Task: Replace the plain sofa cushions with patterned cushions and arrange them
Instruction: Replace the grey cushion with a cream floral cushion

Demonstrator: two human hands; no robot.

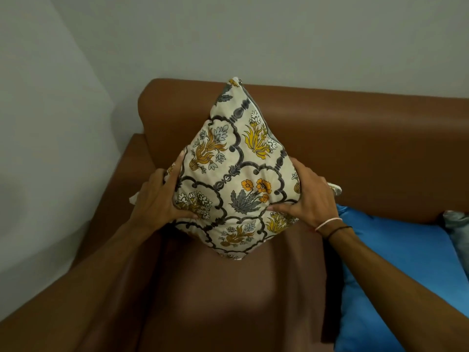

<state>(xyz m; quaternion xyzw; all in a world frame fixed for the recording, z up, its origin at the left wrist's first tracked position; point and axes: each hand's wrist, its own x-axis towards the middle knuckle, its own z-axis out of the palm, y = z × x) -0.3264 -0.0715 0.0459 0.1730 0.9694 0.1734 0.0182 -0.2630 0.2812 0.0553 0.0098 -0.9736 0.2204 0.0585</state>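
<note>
Patterned cushion: one in view, cream cover with grey lattice and yellow and orange flowers, stood on a corner like a diamond at the left end of the brown sofa. Its bottom corner sits on the seat and its top corner leans against the backrest, close to the armrest side.

You have both hands on it. Your left hand wraps the left edge, fingers spread up along the side, thumb pressing into the front face. Your right hand mirrors it on the right edge, thumb across the front, fingers curled round behind. Both are closed on the cushion and squeezing it inward; the fabric dents under the thumbs.

Handling, as a judgement: soft, light, springy fill, loose cloth cover, nothing fragile. It will slump or tip if you let go while it stands on a point, and the leather-look seat probably gives little grip. Hold it by the two side edges, as you do now, or by two opposite corners.

Count: one patterned cushion, one blue cushion lying on the seat to your right, and a scrap of a greyish-teal thing at the right frame edge, too cut off to identify. Two hands, two bands on the right wrist.
</note>
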